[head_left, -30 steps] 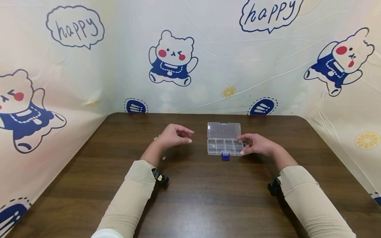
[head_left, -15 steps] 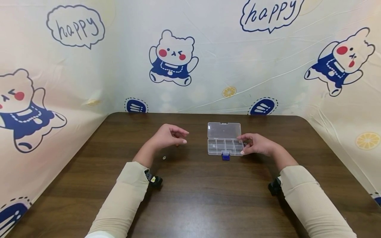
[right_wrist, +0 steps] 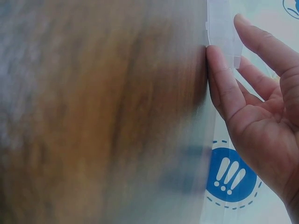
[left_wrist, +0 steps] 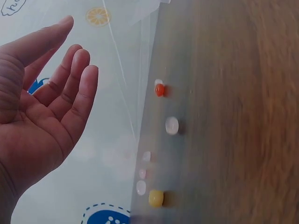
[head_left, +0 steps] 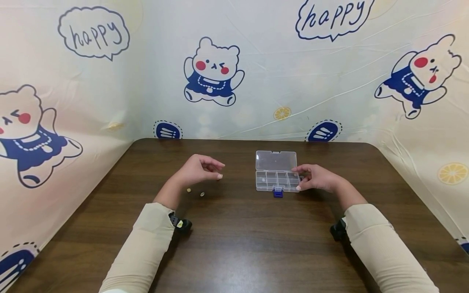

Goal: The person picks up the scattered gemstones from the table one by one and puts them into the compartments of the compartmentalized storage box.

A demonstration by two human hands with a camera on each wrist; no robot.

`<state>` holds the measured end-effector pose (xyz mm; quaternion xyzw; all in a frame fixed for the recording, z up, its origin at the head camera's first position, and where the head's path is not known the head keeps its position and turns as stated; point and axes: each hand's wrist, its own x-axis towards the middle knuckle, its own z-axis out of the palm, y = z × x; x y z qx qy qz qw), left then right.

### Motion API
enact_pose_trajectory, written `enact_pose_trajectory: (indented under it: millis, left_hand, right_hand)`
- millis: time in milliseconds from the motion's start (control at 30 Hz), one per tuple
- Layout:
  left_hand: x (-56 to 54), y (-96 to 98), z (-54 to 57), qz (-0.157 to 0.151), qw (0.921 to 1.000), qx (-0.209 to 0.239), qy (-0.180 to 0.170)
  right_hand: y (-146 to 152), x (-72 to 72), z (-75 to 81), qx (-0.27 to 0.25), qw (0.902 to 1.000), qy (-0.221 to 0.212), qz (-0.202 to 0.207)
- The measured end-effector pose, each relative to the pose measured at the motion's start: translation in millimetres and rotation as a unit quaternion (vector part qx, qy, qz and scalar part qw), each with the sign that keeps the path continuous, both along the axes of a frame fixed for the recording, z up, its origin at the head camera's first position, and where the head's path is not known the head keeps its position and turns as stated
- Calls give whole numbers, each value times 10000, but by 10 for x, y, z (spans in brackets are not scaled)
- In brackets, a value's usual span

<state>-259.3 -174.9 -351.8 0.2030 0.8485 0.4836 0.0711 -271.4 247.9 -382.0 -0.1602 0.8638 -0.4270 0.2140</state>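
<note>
The left hand (head_left: 196,168), thumb and fingers apart, hung near one rounded orange bead (left_wrist: 160,90), one yellow bead (left_wrist: 156,198), five whitish beads (left_wrist: 172,126); the right hand (head_left: 318,178) gripped one open, clear rectangular plastic box (head_left: 272,178) on the brown table (head_left: 253,244).

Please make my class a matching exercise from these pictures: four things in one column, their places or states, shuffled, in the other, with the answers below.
1. Clear plastic compartment box
2. Blue plastic clasp
3. Bare left hand
4. Bare right hand

A. touching the box's right end
B. open, its clear lid at the far side
C. apart from the box, holding nothing visible
D. on the box's near edge

Right pairs: 1-B, 2-D, 3-C, 4-A
</note>
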Motion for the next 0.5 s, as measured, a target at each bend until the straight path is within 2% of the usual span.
enact_pose_trajectory:
  millis: [167, 500]
  left_hand:
    - [30, -95, 20, 101, 9999, 57, -100]
    - [87, -352, -1, 183, 9997, -134, 46]
  right_hand:
    - [8, 0, 3, -45, 10000, -29, -11]
    - [14, -22, -5, 101, 9999, 13, -74]
